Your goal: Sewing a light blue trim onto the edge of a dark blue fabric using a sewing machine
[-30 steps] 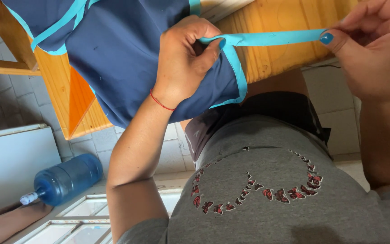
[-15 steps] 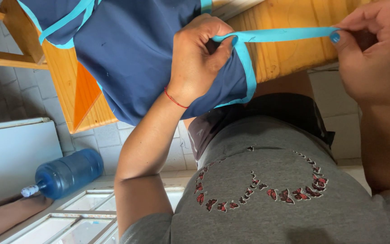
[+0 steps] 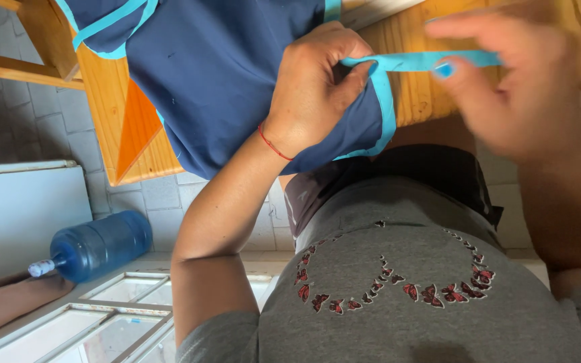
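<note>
Garment: one navy cloth (image 3: 230, 74), one turquoise strap (image 3: 418, 62).
Left hand (image 3: 317, 84): grip pinching strap.
Right hand (image 3: 519, 87): blurred, grip unclear.

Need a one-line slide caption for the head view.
Left hand pinches a turquoise strap of a navy cloth on a wooden table; right hand blurred beside it.

Right hand (image 3: 526, 94) slid inward along turquoise strap (image 3: 411, 62), now blurred, grip seemingly loosened

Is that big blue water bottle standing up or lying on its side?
Lying on its side. The blue water bottle rests lengthwise on the tiled floor, its white cap pointing sideways toward the picture's left edge rather than up.
</note>
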